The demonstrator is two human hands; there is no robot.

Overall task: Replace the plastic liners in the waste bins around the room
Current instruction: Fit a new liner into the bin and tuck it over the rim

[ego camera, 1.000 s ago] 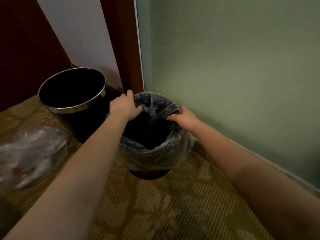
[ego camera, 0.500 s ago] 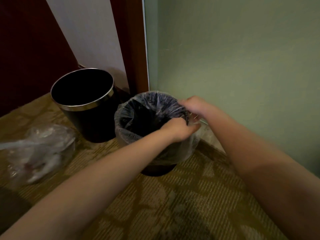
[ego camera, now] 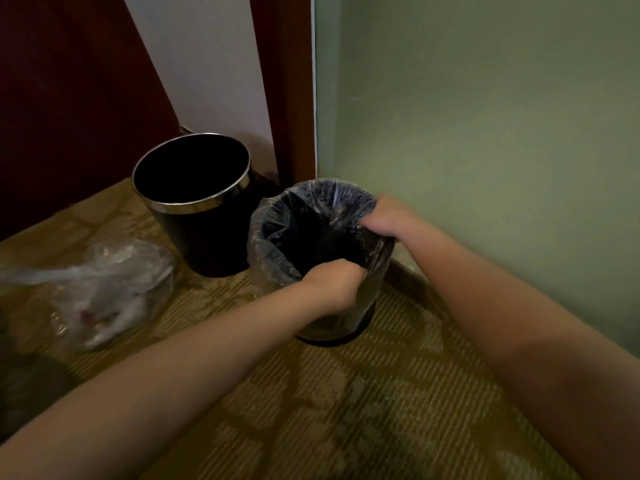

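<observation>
At the far left of the frame we see a crumpled clear plastic bag [ego camera: 104, 292] lying on the patterned carpet [ego camera: 346, 410], with pale scraps showing dimly through it. Above it, the upper left is filled by a dark red panel [ego camera: 69, 98]. Moving right, an unlined black bin [ego camera: 207, 244] with a shiny metal rim stands upright near the foot of a brown wooden frame [ego camera: 284, 81]; its inside is dark and we cannot tell what, if anything, it holds. Just beside it, at the centre of the frame, stands the second bin [ego camera: 332, 339], close to the corner. A clear liner [ego camera: 273, 237] sits in its mouth and is folded down over the outside of the rim, leaving only the dark base bare. The left hand [ego camera: 332, 282] reaches in from the lower left and grips the liner at the near edge of the rim, fingers curled tightly over it with the tips hidden inside. Further right, the right hand [ego camera: 384, 220] holds the liner at the far right edge of the rim, its fingers likewise curled over the plastic and bunching it. The green wall [ego camera: 485, 133] fills the right of the frame behind that arm.
</observation>
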